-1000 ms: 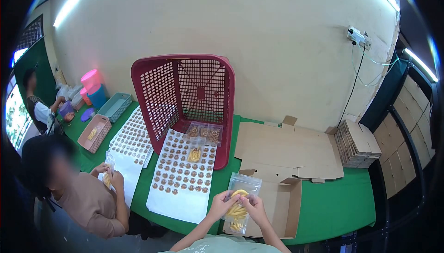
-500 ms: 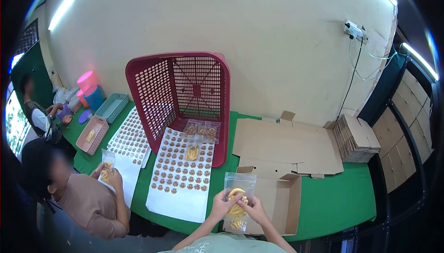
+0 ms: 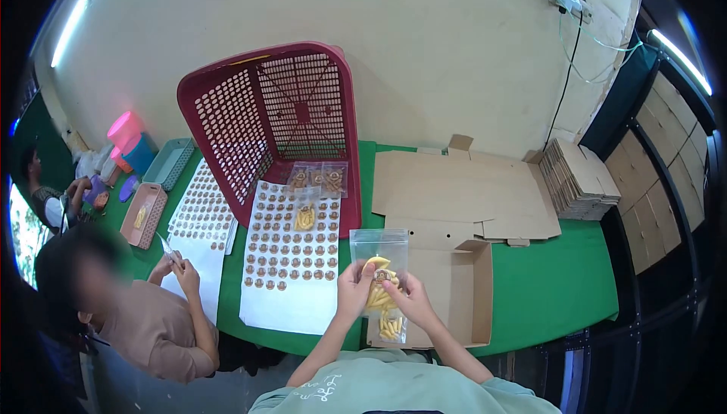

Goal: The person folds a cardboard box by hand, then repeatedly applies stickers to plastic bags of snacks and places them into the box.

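Note:
A clear zip pouch (image 3: 379, 244) of yellow stick-shaped snacks stands upright between my two hands. My left hand (image 3: 353, 291) grips its left side, thumb on the front. From the other side, my right hand (image 3: 413, 299) pinches it, with the thumb at a round brown sticker (image 3: 382, 276) on the pouch's front. More yellow pieces (image 3: 391, 328) show below my hands, over the open cardboard box (image 3: 454, 285). Left of my hands lies a white sheet of round brown stickers (image 3: 284, 309), with a filled snack pouch (image 3: 305, 218) on its upper part.
A maroon plastic basket (image 3: 354, 149) lies on its side, with pouches of brown snacks (image 3: 318, 178) at its opening. Flattened boxes (image 3: 579, 187) are stacked at right. At left, a person in a brown shirt (image 3: 155, 323) handles a pouch near a pink tray (image 3: 155, 217).
The view has shifted, and my hands and pouch appear higher in it. The round sticker on the pouch shows more plainly now. The person at left has turned their pouch edge-on.

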Available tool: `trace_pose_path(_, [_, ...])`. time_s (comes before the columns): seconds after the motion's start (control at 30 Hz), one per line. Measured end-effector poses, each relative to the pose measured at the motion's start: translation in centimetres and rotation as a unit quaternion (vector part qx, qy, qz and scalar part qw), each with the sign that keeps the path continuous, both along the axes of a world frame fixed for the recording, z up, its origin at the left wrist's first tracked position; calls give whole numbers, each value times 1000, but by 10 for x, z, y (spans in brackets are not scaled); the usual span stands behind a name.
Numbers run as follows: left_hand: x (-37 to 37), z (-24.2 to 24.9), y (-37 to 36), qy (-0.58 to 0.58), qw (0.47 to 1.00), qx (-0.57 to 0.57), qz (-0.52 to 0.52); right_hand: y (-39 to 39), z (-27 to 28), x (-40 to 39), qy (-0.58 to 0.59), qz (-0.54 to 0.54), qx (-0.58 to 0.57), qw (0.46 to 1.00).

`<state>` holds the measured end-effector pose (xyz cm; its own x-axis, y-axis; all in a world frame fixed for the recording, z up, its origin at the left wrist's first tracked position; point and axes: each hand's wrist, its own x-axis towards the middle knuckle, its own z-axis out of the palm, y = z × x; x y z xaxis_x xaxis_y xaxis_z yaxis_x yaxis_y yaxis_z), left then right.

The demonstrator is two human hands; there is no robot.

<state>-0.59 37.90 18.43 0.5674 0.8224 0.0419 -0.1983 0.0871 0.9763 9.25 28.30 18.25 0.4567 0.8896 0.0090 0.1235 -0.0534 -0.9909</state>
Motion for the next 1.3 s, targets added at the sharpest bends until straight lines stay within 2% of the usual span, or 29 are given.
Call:
trace_pose_path(0.1, [-2, 5, -3, -28, 999, -4, -34, 0, -1, 1, 30, -32, 29, 999])
trace_pose_path(0.2, [4, 5, -18, -33, 998, 15, -58, 4, 12, -2, 146, -103, 124, 976])
trace_pose_path(0.27, [10, 4, -32, -54, 997, 41, -39, 1, 15, 1, 113, -102, 126, 980])
trace_pose_path(0.3, [6, 6, -28, -24, 996, -15, -83, 1, 12, 2, 99, -107, 126, 981])
trace_pose_path(0.33, [4, 5, -24, -6, 995, -9, -100, 0, 11, 4, 84, -111, 126, 982])
trace_pose_path(0.4, [2, 3, -17, 29, 990, 4, -135, -3, 13, 4, 122, -99, 116, 981])
trace_pose_path(0.53, [-4, 11, -22, -33, 993, -36, -103, -8, 11, 6, 247, -71, 110, 960])
trace_pose_path(0.6, [-6, 18, -25, -65, 994, -29, -87, -7, 21, 7, 204, -32, 123, 971])
trace_pose_path(0.63, [-8, 18, -23, -39, 996, -29, -77, -9, 27, 6, 182, -13, 127, 975])
trace_pose_path(0.73, [-10, 20, -17, -44, 994, -54, -85, -10, 53, -1, 173, 3, 41, 984])
trace_pose_path(0.87, [-10, 13, -19, -64, 992, -79, -73, -9, 42, -2, 161, -12, 46, 986])
trace_pose_path(1.3, [-9, 2, -20, -10, 992, -97, -83, -10, 19, -1, 53, 31, 69, 996])
